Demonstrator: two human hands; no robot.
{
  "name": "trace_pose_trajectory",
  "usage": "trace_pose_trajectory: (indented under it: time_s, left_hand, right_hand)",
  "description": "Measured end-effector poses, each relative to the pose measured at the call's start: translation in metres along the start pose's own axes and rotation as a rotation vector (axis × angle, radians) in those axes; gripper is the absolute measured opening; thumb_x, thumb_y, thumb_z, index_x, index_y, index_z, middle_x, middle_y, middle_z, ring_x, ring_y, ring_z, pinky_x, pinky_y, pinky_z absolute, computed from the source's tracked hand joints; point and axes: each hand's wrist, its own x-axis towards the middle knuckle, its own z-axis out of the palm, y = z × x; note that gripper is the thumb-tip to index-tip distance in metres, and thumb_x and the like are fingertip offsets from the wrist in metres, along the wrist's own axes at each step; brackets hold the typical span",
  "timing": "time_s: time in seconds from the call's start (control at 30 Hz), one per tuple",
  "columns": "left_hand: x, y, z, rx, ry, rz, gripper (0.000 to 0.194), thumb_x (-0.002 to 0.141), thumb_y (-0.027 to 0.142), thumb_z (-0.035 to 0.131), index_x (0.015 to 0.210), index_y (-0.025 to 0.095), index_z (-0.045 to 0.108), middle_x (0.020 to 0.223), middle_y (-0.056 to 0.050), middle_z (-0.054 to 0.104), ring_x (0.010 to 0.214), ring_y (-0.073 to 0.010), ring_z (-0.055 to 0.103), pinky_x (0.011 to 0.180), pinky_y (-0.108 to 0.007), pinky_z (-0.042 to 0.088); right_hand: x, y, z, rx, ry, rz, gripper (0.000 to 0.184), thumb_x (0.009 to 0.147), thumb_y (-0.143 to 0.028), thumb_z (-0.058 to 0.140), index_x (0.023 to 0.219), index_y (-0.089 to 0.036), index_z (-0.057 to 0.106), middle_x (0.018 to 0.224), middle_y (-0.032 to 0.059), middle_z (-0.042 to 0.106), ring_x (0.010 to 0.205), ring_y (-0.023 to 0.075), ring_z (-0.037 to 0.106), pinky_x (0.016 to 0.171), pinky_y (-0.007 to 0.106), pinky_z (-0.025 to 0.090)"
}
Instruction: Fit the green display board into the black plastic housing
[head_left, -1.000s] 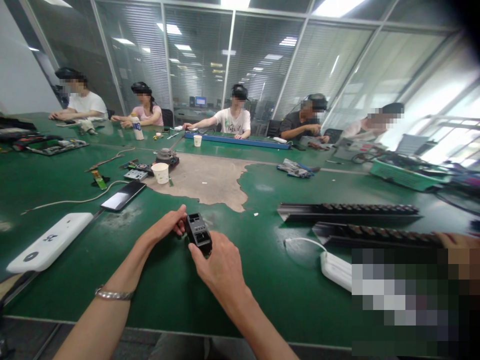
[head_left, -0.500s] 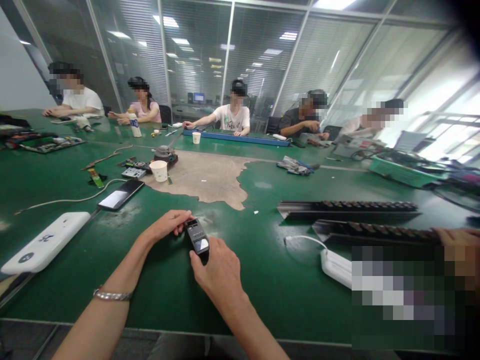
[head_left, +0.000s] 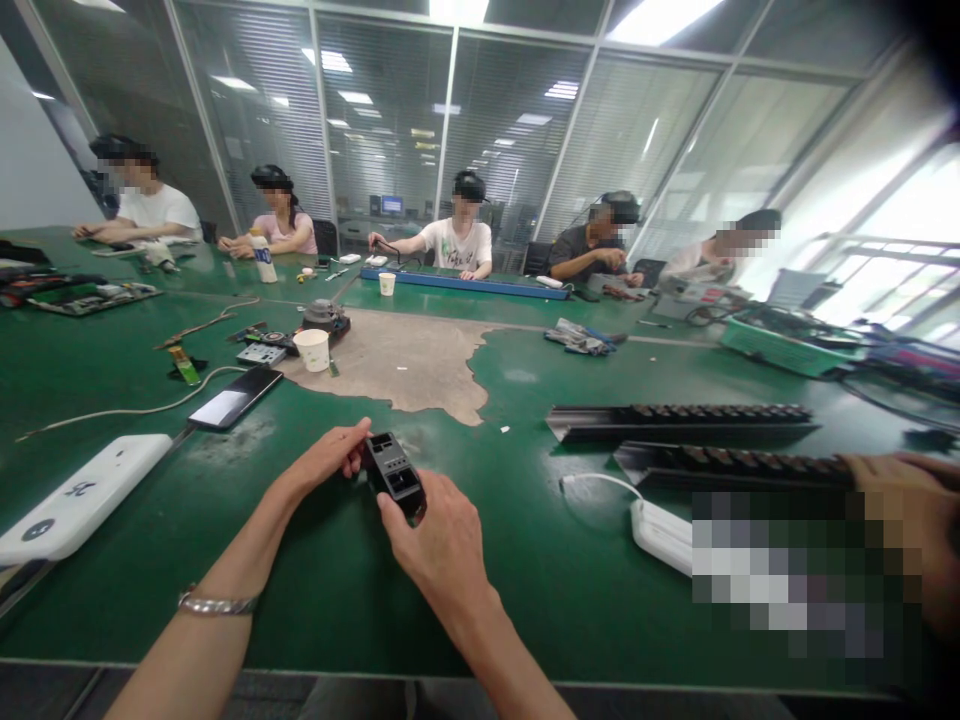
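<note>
Between my hands is a small black rectangular plastic device [head_left: 391, 466] with slots and a dark recess on its upper face. I cannot make out its exact kind. My right hand [head_left: 441, 522] grips its near end, thumb on the left side and the fingers behind it hidden. At the far left corner, my left hand [head_left: 336, 455] pinches the device, its fingertips partly covered. The device is tilted just above or on the green table [head_left: 315, 590]; I cannot tell whether it touches.
Left of me lie a white power bank [head_left: 94, 490] and a phone [head_left: 234, 398]. Ahead are a paper cup [head_left: 312, 350] and dismantled parts. Two black metal rails [head_left: 679, 421] lie to the right, beside a co-worker's hand [head_left: 904, 510] and a white cabled box [head_left: 660, 535]. Several people sit opposite.
The device has turned slightly in my hands; the bright reflection on its near end is gone, showing a dark recess. Across the table, a person's hand has lifted with a black cord.
</note>
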Motion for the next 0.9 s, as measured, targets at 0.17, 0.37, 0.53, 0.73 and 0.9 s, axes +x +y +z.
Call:
trace_pose_trajectory:
  time_s: [0.17,0.37,0.53,0.73,0.9]
  left_hand:
    - [0.0,0.003,-0.001,0.002,-0.017,0.031,0.063,0.087,0.069,0.04,0.092,0.013,0.069,0.064,-0.001,0.056,0.053,-0.0124,0.052,0.048,-0.022,0.041]
    - [0.0,0.003,-0.003,0.107,-0.07,0.056,0.052,0.088,0.061,0.046,0.097,0.015,0.069,0.06,0.002,0.055,0.051,-0.0118,0.051,0.049,-0.021,0.04]
    - [-0.001,0.003,-0.003,0.125,-0.061,0.055,0.047,0.09,0.055,0.046,0.097,0.015,0.069,0.061,0.001,0.054,0.053,-0.0124,0.051,0.049,-0.021,0.04]
    - [-0.003,0.001,-0.004,0.122,-0.066,0.051,0.044,0.09,0.052,0.048,0.097,0.015,0.07,0.06,0.001,0.056,0.052,-0.0118,0.05,0.049,-0.021,0.04]
    - [-0.001,0.0,-0.002,0.069,-0.037,0.047,0.046,0.09,0.054,0.047,0.093,0.014,0.07,0.06,0.001,0.055,0.051,-0.0116,0.05,0.047,-0.021,0.039]
  right_hand:
    - [0.013,0.016,-0.023,0.026,0.103,-0.004,0.022,0.088,-0.038,0.057,0.097,-0.019,0.064,0.086,0.0042,0.066,0.076,0.0177,0.06,0.071,0.027,0.044]
    - [0.011,0.059,-0.032,-0.134,0.145,0.095,0.025,0.088,-0.04,0.057,0.1,-0.019,0.063,0.085,0.0048,0.064,0.076,0.0194,0.06,0.069,0.028,0.042]
    - [-0.004,0.073,-0.024,-0.289,0.081,0.177,0.028,0.088,-0.041,0.057,0.105,-0.019,0.061,0.091,0.0067,0.063,0.08,0.0225,0.062,0.069,0.03,0.042]
    - [-0.006,0.073,-0.023,-0.272,0.102,0.161,0.025,0.087,-0.037,0.058,0.102,-0.017,0.061,0.092,0.0078,0.061,0.085,0.0232,0.061,0.072,0.03,0.044]
    - [-0.003,0.053,-0.027,-0.021,0.096,0.061,0.022,0.088,-0.038,0.058,0.097,-0.018,0.063,0.086,0.0042,0.064,0.076,0.0178,0.059,0.07,0.028,0.044]
